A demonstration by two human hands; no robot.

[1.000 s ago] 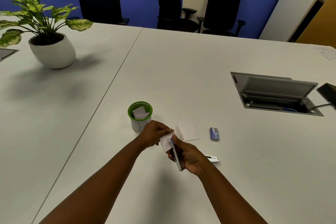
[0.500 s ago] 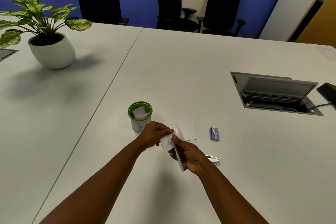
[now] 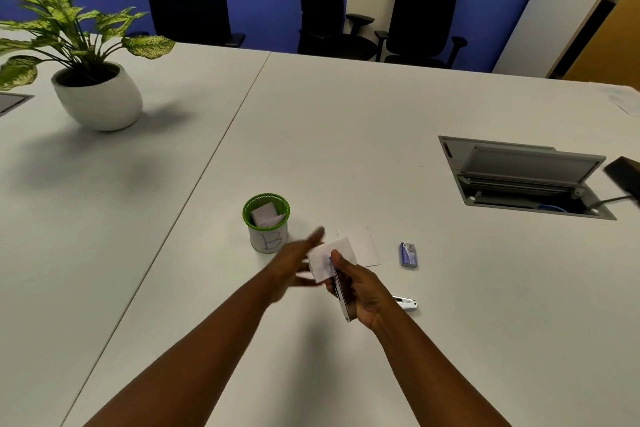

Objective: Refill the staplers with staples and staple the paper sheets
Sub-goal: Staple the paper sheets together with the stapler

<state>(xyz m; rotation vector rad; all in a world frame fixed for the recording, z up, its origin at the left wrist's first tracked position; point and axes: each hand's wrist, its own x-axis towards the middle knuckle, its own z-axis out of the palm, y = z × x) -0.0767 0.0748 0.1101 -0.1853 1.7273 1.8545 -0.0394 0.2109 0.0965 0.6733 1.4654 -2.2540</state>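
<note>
Paper sheets [image 3: 266, 217] stand folded in a green-rimmed cup [image 3: 267, 225] on the white table [image 3: 346, 135]. Just right of it, the left hand [image 3: 294, 262] is blurred, fingers spread, beside a small paper slip [image 3: 329, 258]. The right hand [image 3: 360, 291] grips a stapler [image 3: 341, 295] clamped on that slip. Farther right lies a blue staple box [image 3: 408, 255].

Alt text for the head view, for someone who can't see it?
Over a white table, the right hand grips a stapler clamped on small paper sheets, while the blurred left hand is open beside them. Nearby sit a green-rimmed cup holding folded papers, a loose sheet, a staple box and a second stapler.
</note>
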